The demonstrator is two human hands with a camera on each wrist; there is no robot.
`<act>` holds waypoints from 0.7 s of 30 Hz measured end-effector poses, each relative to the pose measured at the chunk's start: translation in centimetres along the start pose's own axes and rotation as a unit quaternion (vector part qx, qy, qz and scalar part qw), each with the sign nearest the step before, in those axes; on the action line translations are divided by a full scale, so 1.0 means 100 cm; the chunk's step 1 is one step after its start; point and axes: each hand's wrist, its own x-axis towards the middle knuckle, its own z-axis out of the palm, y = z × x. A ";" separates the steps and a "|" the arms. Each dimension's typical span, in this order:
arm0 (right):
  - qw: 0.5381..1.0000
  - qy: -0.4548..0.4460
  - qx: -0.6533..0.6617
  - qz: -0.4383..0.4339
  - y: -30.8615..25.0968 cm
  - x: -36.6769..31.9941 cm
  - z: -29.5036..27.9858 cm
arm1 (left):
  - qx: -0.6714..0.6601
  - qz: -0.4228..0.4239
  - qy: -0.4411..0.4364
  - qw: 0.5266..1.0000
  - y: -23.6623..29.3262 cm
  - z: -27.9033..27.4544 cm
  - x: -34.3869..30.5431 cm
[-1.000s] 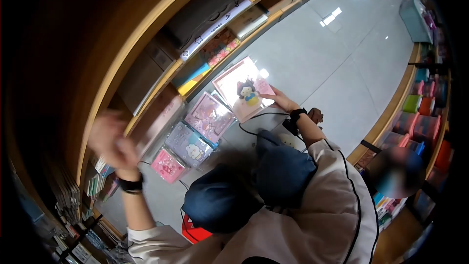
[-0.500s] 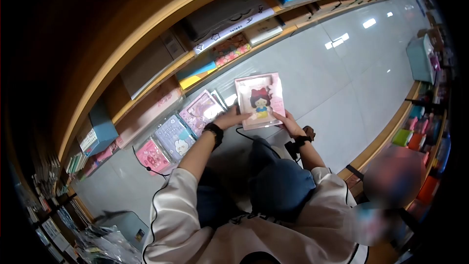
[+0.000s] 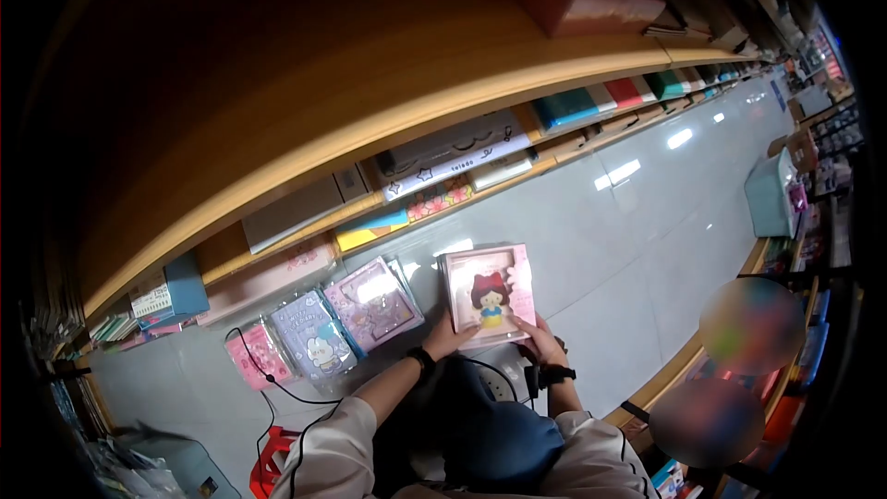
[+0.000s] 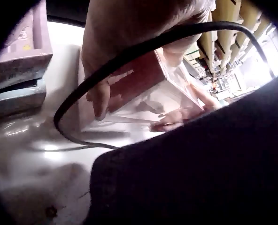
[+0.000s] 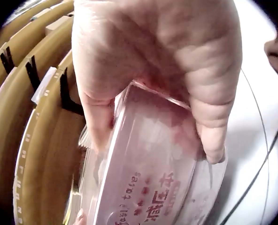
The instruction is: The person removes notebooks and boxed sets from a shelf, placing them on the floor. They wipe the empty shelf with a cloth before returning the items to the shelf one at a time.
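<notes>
A pink boxed notebook with a red-bowed princess figure on its front lies between my two hands over the floor. My left hand grips its lower left side, thumb over the front. At the lower right corner my right hand holds it the same way. In the right wrist view, thumb and fingers of the right hand straddle the clear-wrapped box, which has red lettering on its side. The left wrist view shows fingers of the left hand along the box's edge.
Left of the hands lie a purple notebook pack, a blue one and a small pink one. Wooden shelving with stationery runs ahead. A black cable crosses near the left arm; a red stool stands below it.
The left hand came down from the far left and took hold of the box's left side, joining the right hand. The box turned upright in view, then moved lower in the picture.
</notes>
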 end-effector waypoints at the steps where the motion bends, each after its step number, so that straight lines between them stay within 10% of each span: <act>1: 1.000 -0.002 -0.006 -0.030 -0.004 -0.007 -0.002 | 0.011 0.012 -0.008 1.000 -0.010 0.005 -0.001; 4: 0.995 0.029 -0.063 -0.068 -0.047 -0.052 0.018 | 0.044 -0.030 -0.026 0.998 0.050 0.016 -0.018; 16: 0.890 0.156 -0.195 -0.381 -0.149 -0.198 0.024 | 0.136 0.270 0.036 0.953 0.241 0.045 -0.060; 21: 0.883 0.127 -0.246 -0.378 -0.205 -0.244 0.098 | 0.103 0.295 0.117 0.943 0.309 0.027 -0.107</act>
